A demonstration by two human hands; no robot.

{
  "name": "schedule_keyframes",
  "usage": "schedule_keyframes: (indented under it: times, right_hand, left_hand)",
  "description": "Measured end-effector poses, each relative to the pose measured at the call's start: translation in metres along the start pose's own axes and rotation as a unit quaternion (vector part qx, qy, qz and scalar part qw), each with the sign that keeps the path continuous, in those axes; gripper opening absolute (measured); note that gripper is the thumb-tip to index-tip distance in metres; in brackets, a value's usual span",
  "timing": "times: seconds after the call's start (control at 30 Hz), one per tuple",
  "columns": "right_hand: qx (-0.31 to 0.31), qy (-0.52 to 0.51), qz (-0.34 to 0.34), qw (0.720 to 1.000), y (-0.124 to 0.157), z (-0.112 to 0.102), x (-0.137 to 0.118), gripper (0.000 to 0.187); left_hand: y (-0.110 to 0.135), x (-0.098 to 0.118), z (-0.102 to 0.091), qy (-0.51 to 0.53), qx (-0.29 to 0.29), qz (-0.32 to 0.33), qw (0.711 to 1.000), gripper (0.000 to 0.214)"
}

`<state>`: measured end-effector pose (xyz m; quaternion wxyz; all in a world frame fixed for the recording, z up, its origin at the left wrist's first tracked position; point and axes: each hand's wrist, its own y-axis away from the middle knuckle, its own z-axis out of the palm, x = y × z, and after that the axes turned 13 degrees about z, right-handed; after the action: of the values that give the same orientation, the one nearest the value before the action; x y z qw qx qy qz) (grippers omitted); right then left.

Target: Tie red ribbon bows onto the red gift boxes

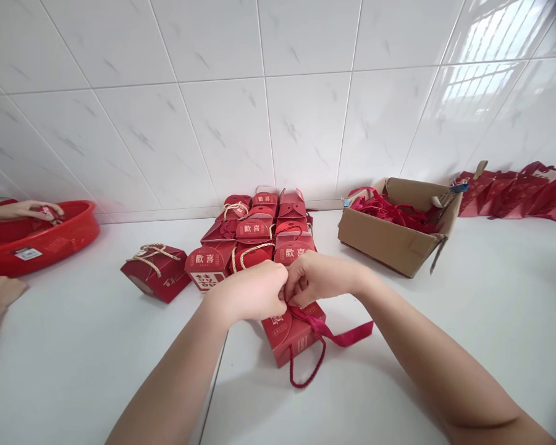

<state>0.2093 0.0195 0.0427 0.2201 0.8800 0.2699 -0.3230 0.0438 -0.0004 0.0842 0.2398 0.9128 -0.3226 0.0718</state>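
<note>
A small red gift box (282, 343) with pale printing sits on the white table in front of me, its dark red cord handle drooping toward the near side. Across its top runs a red ribbon (352, 335), one tail trailing to the right. My left hand (259, 289) is closed over the top of the box, knuckles up, fingertips mostly hidden. Close against it, my right hand (319, 278) pinches with bent fingers at the ribbon. Both hands meet where the ribbon crosses the box; the exact bit between the fingers is covered.
Red gift boxes (254, 230) stand grouped behind my hands, with a rope-handled box (160, 272) left of them. A cardboard box (380, 238) holds red ribbons (393, 213). Red bags (514, 193) line the wall. At left, another person's hand (39, 210) reaches into a red basin (81, 232).
</note>
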Motion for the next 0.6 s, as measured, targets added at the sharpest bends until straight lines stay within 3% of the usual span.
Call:
schedule_keyframes:
  times: [0.2, 0.5, 0.6]
  right_hand:
    - [-0.035, 0.017, 0.006, 0.999, 0.001, -0.003, -0.001, 0.015]
    - [-0.100, 0.049, -0.001, 0.994, 0.012, -0.010, -0.001, 0.008]
    - [-0.094, 0.028, 0.021, 0.995, 0.013, -0.010, -0.003, 0.018]
  left_hand:
    - [0.002, 0.000, 0.001, 0.005, 0.002, 0.002, 1.000, 0.021]
    - [0.009, -0.003, -0.003, -0.017, 0.018, 0.033, 0.999, 0.002]
    - [0.013, -0.001, -0.005, -0.006, 0.005, 0.053, 0.999, 0.006]
